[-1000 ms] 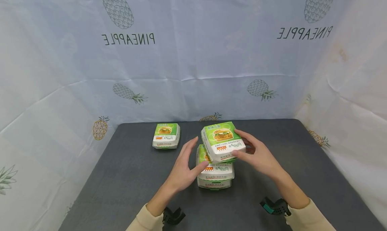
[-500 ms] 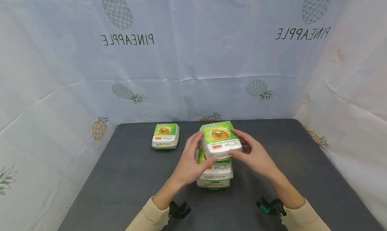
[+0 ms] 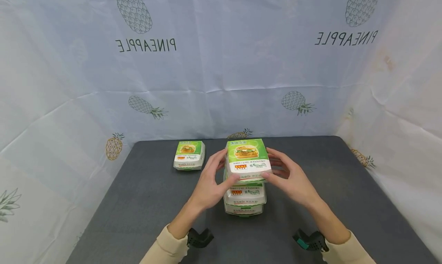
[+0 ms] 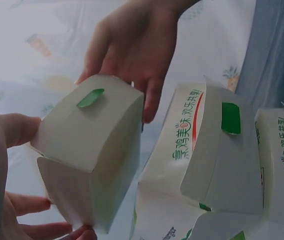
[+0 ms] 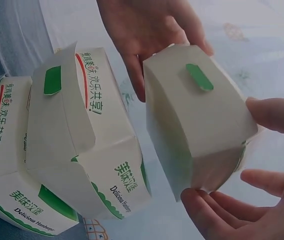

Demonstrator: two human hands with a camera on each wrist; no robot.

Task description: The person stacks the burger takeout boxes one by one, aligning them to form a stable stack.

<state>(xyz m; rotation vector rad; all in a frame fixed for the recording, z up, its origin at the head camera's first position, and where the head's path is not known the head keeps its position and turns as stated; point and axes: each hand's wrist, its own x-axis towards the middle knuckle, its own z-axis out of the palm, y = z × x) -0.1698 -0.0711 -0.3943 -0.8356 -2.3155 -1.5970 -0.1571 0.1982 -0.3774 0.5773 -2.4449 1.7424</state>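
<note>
Head view, centre of frame: you hold the upper burger box (image 3: 248,159) between your left hand (image 3: 210,187) and right hand (image 3: 293,179). Fingers of both hands stand parted, bent, gripping it: thumbs at the near corners, other fingers against the sides. Both wrist views show a gap between it and the two stacked boxes (image 3: 246,197) below. Another box (image 3: 188,156) sits well apart on the desk (image 3: 148,206), left of centre.

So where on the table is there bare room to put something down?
The table is bare left of the lone burger box, out to the left edge, and right of the right hand, out to the right edge. Mid-table is crowded: two stacked boxes, the held box above them, and the left hand beside it.
</note>
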